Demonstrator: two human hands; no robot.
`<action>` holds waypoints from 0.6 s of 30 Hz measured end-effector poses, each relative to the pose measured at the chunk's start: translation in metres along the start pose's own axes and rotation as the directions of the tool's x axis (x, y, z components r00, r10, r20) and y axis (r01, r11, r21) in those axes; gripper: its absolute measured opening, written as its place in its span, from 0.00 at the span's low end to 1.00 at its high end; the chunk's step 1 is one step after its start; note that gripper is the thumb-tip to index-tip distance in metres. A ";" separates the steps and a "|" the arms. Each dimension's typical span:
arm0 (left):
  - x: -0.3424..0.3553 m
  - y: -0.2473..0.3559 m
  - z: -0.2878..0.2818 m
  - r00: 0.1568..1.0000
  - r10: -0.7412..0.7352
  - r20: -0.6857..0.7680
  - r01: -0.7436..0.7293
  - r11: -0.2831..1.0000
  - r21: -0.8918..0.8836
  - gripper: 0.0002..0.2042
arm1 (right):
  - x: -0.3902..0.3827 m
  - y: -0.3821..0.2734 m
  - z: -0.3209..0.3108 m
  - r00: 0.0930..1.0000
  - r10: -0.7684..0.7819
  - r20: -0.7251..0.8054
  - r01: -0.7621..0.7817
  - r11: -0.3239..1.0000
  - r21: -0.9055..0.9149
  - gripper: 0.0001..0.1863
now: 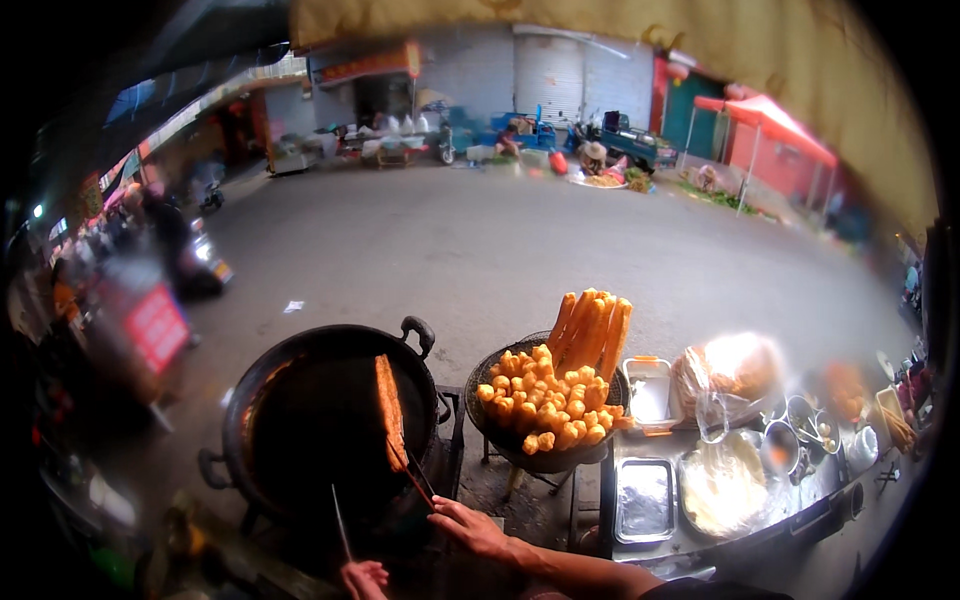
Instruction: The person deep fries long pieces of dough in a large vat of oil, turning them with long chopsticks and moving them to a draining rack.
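Observation:
A large black wok [232, 425] with dark contents and loop handles stands in front of me at the left. My right hand [472, 527] is closed round a pair of long chopsticks [421, 484], reaching over the wok's right side. Their tips meet the lower end of a long golden-brown fried dough stick [388, 408], which is tilted nearly upright. Low by the wok's near edge, my left hand [364, 578] grips a thin straight rod [341, 522] that points up toward the wok; its exact kind is unclear. Right of the wok, a wire basket [562, 462] is piled with fried dough sticks [545, 400].
At the right, a metal worktop [800, 508] carries a rectangular tray [645, 500], a white container [650, 392], a plastic-covered pale mass [722, 485], a bagged bundle [728, 375] and several cups. Beyond lies a grey street [480, 230] with stalls, carts and people. A red sign [156, 328] stands left.

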State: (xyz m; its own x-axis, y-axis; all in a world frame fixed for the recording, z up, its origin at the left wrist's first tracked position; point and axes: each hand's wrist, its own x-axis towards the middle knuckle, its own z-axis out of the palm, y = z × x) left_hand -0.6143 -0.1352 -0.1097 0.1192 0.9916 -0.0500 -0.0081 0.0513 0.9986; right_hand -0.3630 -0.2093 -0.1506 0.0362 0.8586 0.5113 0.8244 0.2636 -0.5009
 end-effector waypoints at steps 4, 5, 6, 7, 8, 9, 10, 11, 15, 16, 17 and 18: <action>-0.001 -0.003 0.000 0.997 -0.055 -0.052 0.054 0.998 -0.022 0.31 | -0.004 0.001 0.010 0.998 0.060 0.014 -0.061 0.996 0.070 0.23; -0.002 -0.006 -0.001 0.998 -0.040 -0.050 0.038 0.999 -0.025 0.31 | -0.003 0.002 0.010 0.997 0.076 0.016 -0.077 0.993 0.094 0.22; -0.003 -0.008 -0.002 0.999 -0.024 -0.049 0.023 0.999 -0.028 0.31 | -0.003 0.003 0.011 0.998 0.055 0.007 -0.055 0.995 0.079 0.22; -0.003 -0.010 -0.003 0.999 -0.009 -0.048 0.007 0.999 -0.031 0.31 | -0.003 0.003 0.011 0.999 0.033 -0.001 -0.033 0.997 0.064 0.22; -0.003 -0.009 -0.001 0.999 0.006 -0.039 -0.007 0.999 -0.032 0.31 | -0.001 0.003 0.010 1.000 0.012 -0.008 -0.011 0.999 0.048 0.22; -0.003 -0.007 0.000 0.999 0.020 -0.031 -0.021 0.999 -0.033 0.31 | 0.000 0.002 0.008 1.000 -0.007 -0.026 0.008 0.999 0.045 0.22; -0.004 -0.005 0.001 0.999 0.035 -0.025 -0.036 0.999 -0.034 0.31 | 0.001 0.001 0.005 0.999 -0.026 -0.043 0.028 0.999 0.042 0.23; -0.004 -0.005 0.001 0.999 0.036 -0.023 -0.037 0.998 -0.048 0.30 | 0.002 0.000 0.003 0.997 -0.043 -0.064 0.045 0.998 0.038 0.23; 0.000 -0.008 0.002 1.000 0.001 -0.027 -0.003 0.997 -0.073 0.28 | 0.006 -0.006 -0.001 0.997 -0.014 -0.077 0.018 0.999 0.050 0.20; 0.001 -0.008 0.001 0.999 -0.018 -0.029 0.016 0.997 -0.072 0.27 | 0.006 -0.008 -0.001 0.997 0.013 -0.070 -0.009 0.999 0.052 0.20; 0.000 -0.005 0.002 0.999 -0.011 -0.032 0.008 0.997 -0.071 0.27 | 0.005 -0.010 -0.001 0.997 0.041 -0.061 -0.038 0.998 0.053 0.19; 0.000 0.000 0.004 0.999 -0.004 -0.034 0.001 0.997 -0.071 0.27 | 0.005 -0.010 -0.001 0.996 0.063 -0.062 -0.058 0.995 0.086 0.19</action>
State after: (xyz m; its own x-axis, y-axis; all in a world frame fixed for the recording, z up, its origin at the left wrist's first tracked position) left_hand -0.6104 -0.1361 -0.1100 0.0856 0.9948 -0.0543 -0.0785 0.0610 0.9950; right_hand -0.3709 -0.2082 -0.1422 0.1231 0.8448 0.5207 0.7692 0.2503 -0.5879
